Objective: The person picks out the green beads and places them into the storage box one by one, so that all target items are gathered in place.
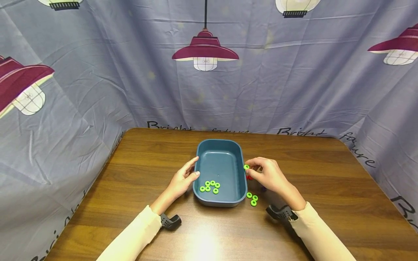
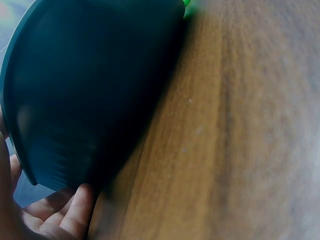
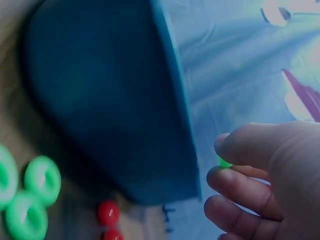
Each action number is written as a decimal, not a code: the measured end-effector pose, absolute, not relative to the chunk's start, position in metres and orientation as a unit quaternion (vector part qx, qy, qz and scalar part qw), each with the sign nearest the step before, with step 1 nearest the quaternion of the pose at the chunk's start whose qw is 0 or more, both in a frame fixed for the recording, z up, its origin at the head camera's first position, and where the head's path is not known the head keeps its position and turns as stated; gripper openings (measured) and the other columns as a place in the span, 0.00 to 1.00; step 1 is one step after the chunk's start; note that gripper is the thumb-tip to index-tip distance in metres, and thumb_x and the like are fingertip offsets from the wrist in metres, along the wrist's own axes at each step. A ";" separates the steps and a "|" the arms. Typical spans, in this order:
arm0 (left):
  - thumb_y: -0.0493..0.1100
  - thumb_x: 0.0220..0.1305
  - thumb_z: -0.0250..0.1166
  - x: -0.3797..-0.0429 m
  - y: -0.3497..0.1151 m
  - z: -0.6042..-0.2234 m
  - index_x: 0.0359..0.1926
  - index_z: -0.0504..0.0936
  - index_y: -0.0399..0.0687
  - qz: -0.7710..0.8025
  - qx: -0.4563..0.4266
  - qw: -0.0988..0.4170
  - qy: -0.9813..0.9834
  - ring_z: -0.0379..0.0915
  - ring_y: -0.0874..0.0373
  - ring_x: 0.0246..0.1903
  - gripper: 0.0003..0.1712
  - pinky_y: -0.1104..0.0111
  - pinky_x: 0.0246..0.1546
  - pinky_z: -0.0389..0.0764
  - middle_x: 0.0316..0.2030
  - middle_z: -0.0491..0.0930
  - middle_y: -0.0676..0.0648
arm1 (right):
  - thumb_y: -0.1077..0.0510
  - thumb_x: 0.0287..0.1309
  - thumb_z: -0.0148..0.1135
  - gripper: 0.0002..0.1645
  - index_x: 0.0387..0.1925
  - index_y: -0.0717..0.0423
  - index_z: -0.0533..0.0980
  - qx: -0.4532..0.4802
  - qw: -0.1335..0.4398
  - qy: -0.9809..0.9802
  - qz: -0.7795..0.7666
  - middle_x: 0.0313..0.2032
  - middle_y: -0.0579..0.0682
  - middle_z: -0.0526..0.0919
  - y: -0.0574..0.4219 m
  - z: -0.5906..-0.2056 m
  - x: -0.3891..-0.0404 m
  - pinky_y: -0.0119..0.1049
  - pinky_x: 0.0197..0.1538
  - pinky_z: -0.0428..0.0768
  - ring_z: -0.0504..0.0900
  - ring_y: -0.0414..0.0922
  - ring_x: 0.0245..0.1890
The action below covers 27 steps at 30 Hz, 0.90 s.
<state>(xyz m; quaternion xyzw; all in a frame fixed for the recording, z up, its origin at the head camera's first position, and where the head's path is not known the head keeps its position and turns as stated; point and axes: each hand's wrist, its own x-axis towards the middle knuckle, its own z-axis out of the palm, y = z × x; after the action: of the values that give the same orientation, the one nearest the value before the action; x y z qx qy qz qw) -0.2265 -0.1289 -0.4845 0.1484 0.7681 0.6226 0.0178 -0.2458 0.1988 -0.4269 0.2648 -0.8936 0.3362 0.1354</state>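
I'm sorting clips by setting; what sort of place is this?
Likely a makeshift filming booth: a printed curtain hangs behind and beside a wooden table, and dark wrist-worn devices are in view.

Black script (image 1: 166, 125) on grey-blue curtain (image 1: 156, 90), head view: "Bright" left of centre, again right of centre, mid-height; seemingly "future" (image 1: 357, 150), second letter unclear, slanting down at right; other lettering (image 1: 405, 208) partly hidden.

You're in some curtained-off nook, can't tell if home or office: curtain (image 1: 147, 90) with printed lamps (image 1: 205, 50) fills the upper frame, wooden table (image 1: 222, 232) across the bottom.
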 end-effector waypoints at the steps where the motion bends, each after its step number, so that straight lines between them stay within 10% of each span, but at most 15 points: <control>1: 0.37 0.72 0.59 -0.227 -0.129 -0.485 0.78 0.60 0.44 0.623 0.148 0.019 0.768 0.69 0.35 0.68 0.35 0.46 0.68 0.72 0.69 0.70 0.28 | 0.63 0.54 0.73 0.09 0.38 0.56 0.87 0.267 0.134 -0.892 0.340 0.28 0.43 0.87 0.195 -0.425 -0.246 0.30 0.31 0.79 0.80 0.31 0.28; 27: 0.37 0.73 0.58 -0.226 -0.129 -0.485 0.78 0.60 0.42 0.623 0.154 0.019 0.766 0.70 0.34 0.67 0.35 0.47 0.67 0.74 0.69 0.69 0.27 | 0.60 0.55 0.73 0.07 0.38 0.54 0.87 0.366 0.056 -0.884 0.287 0.33 0.45 0.89 0.122 -0.427 -0.249 0.30 0.35 0.82 0.83 0.35 0.30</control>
<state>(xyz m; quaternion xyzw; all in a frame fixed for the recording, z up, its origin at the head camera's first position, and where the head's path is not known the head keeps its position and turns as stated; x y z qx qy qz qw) -0.2260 -0.1292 -0.4845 0.1543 0.7664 0.6232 0.0188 -0.2488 0.1223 -0.4274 0.3659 -0.8835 0.2869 0.0563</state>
